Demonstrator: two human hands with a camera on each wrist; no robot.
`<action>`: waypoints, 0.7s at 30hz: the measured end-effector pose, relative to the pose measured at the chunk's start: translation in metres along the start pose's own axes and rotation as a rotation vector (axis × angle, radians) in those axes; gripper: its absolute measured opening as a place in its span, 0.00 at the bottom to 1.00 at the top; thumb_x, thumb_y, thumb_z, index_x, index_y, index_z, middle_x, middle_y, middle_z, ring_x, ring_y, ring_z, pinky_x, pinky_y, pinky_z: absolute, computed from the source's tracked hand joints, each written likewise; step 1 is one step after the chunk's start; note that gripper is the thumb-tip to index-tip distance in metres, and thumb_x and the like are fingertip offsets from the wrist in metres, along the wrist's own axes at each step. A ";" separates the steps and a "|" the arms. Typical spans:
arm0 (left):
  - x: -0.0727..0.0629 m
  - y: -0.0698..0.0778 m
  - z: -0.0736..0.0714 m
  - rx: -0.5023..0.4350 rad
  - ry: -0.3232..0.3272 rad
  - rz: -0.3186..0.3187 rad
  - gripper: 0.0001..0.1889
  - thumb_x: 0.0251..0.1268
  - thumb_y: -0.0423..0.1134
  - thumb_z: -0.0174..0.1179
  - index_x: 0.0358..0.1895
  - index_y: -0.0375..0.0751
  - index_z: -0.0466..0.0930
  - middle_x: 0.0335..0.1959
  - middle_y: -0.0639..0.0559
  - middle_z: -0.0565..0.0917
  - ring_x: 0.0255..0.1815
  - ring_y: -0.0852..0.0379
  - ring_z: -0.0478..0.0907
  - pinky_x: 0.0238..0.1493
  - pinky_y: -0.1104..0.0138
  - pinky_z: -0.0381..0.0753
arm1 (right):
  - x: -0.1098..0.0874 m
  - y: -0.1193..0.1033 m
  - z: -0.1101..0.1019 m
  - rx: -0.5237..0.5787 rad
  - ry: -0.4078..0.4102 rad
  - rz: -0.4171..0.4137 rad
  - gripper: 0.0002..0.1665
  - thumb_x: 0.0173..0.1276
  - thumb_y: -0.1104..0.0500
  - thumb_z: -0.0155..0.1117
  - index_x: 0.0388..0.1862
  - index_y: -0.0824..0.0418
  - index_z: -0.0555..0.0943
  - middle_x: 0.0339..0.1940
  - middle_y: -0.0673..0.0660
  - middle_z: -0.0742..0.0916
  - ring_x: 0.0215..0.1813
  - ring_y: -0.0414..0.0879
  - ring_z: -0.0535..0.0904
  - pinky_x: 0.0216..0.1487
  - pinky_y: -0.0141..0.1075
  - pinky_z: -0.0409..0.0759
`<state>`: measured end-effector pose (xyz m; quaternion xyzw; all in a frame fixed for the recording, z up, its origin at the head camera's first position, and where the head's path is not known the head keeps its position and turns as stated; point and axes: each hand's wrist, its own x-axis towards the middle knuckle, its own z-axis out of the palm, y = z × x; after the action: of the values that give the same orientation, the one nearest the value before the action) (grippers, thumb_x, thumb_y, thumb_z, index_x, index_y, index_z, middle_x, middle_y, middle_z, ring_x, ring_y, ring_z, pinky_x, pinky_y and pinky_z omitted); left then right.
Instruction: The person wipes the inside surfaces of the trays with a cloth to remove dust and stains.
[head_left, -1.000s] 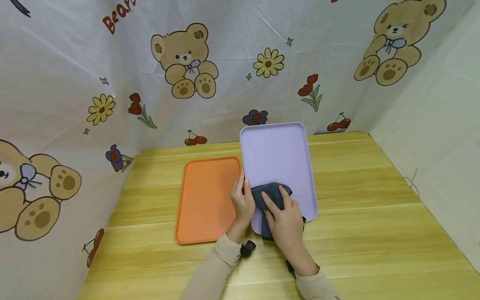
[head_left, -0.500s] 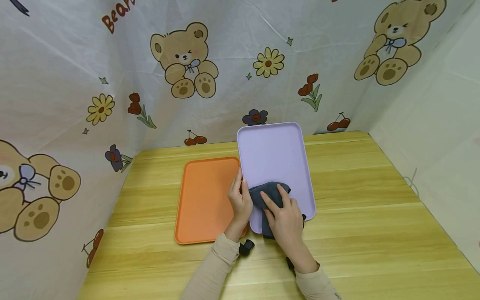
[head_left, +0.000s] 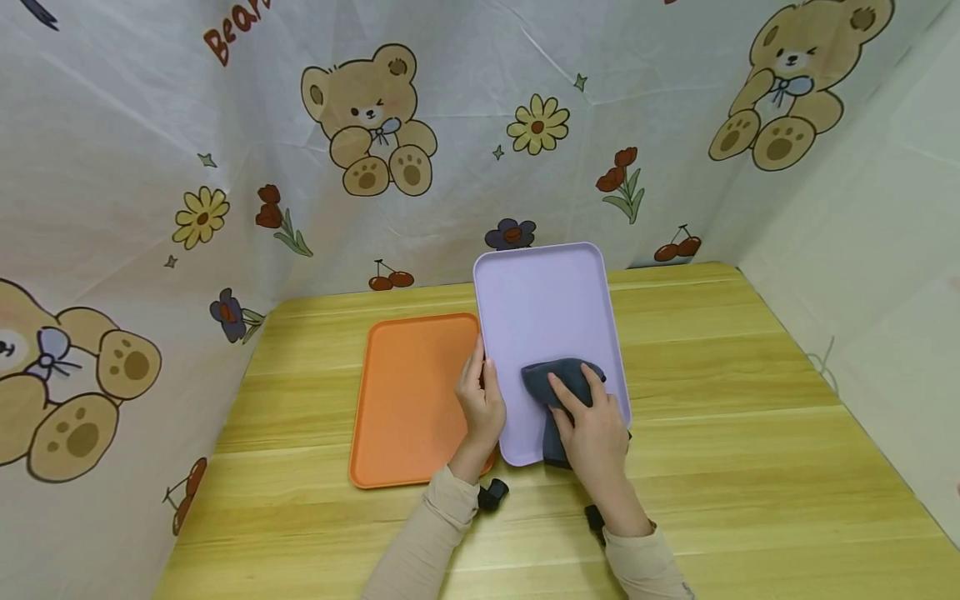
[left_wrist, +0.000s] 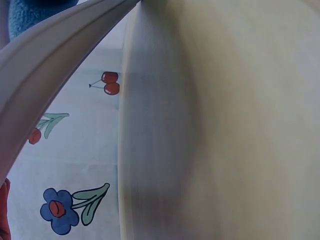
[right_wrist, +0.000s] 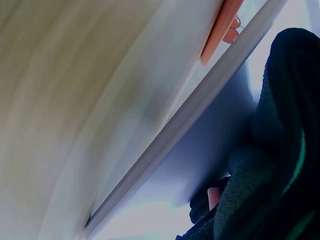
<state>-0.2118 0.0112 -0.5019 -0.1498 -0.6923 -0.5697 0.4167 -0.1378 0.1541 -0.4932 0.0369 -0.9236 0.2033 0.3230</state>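
In the head view a lilac tray [head_left: 542, 304] is raised off the table at a tilt. My left hand [head_left: 482, 404] holds it by its left edge, thumb at the rim; part of the fingers is hidden behind that edge. On the tray's lower half, a dark blue-grey cloth [head_left: 558, 382] lies folded under my right hand [head_left: 597, 437]. That hand grips the cloth and presses it against the tray, fingers spread. In the right wrist view the cloth [right_wrist: 270, 165] looks fuzzy, with a fingertip [right_wrist: 213, 197] showing beside it. An orange tray [head_left: 416, 400] lies flat to the left.
The wood-patterned table [head_left: 720, 400] spreads around the trays. A fabric backdrop [head_left: 465, 108] with printed bears and flowers hangs behind and to the left, with a pale wall [head_left: 877, 275] on the right. Black devices [head_left: 493, 495] sit at both wrists.
My right hand has slid the cloth to the right across the lilac tray. Earlier, the tray shifted slightly left with my left hand. The orange tray has stayed put.
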 end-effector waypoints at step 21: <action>0.001 0.001 0.001 0.028 0.017 0.036 0.19 0.58 0.10 0.50 0.55 0.09 0.71 0.46 0.24 0.81 0.40 0.34 0.81 0.40 0.64 0.81 | 0.008 0.022 -0.007 0.014 -0.077 0.181 0.27 0.58 0.59 0.75 0.58 0.49 0.84 0.65 0.69 0.76 0.41 0.70 0.79 0.28 0.58 0.78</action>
<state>-0.2116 0.0126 -0.5005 -0.1514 -0.6938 -0.5537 0.4349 -0.1444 0.1771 -0.4915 -0.0365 -0.9334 0.2367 0.2671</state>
